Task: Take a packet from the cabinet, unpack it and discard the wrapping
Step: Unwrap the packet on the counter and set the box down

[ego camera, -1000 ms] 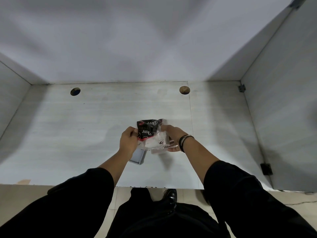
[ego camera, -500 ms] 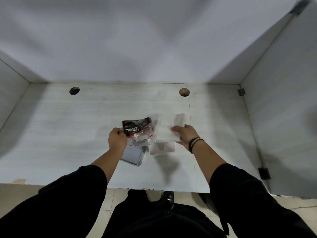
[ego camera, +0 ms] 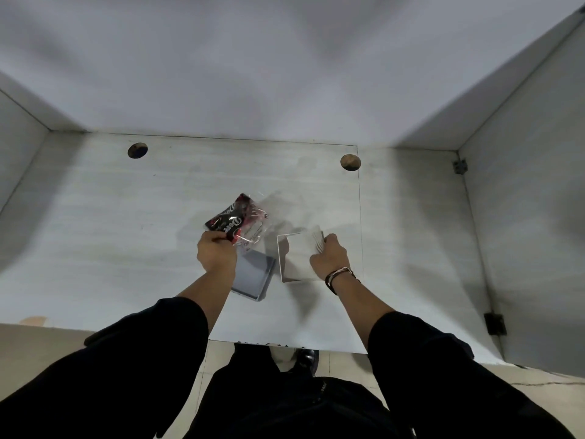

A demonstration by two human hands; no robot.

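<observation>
My left hand (ego camera: 217,253) grips a crumpled clear wrapping with a black and red printed label (ego camera: 235,223), held just above the shelf. My right hand (ego camera: 327,258) holds a small stack of white cards (ego camera: 317,241) over a white square piece (ego camera: 292,261) that lies flat on the shelf. A grey rectangular box (ego camera: 254,277) rests on the shelf below my left hand, partly hidden by my wrist. The two hands are apart, the wrapping on the left and the cards on the right.
The pale cabinet shelf (ego camera: 126,242) has two round holes (ego camera: 137,150) (ego camera: 350,161) near the back wall. Side walls close it in left and right, with hinges (ego camera: 459,166) (ego camera: 494,324) on the right. Tiled floor and my shoe (ego camera: 305,359) show below the front edge.
The hands have pulled apart: my left hand carried the wrapping to the left, my right hand drew the white cards out and lowered them to the right, over the white piece.
</observation>
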